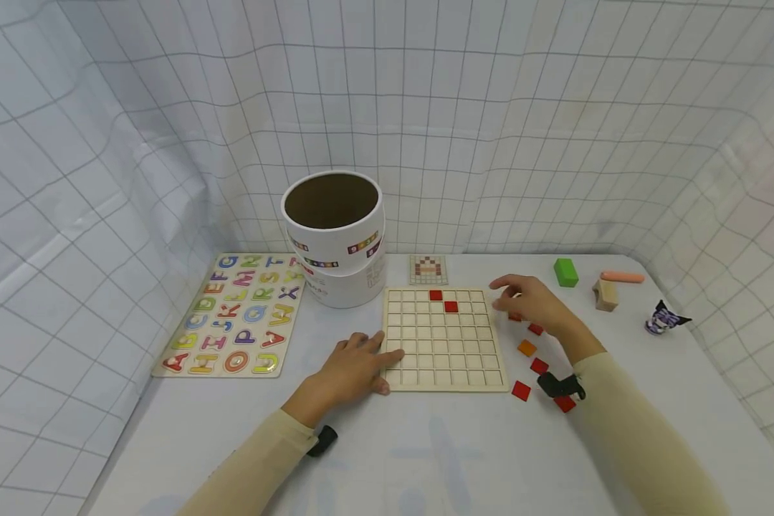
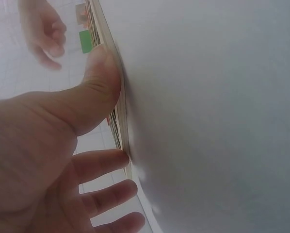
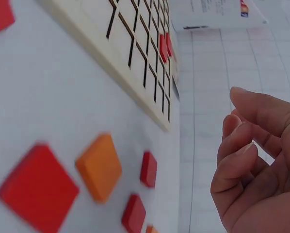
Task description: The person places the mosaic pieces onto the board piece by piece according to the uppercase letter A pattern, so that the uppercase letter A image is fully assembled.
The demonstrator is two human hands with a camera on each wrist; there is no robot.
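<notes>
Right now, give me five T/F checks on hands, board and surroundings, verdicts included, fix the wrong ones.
1. The left hand touches the pale wooden grid board at its left side. True.
2. The right hand pinches a red tile. False: no tile shows in the right hand's fingers.
3. Two square red tiles sit in the board's grid. True.
4. The white cylindrical bucket stands to the right of the board. False: the bucket stands to its left, toward the back.
5. A square orange tile lies off the board, to its right. True.
</notes>
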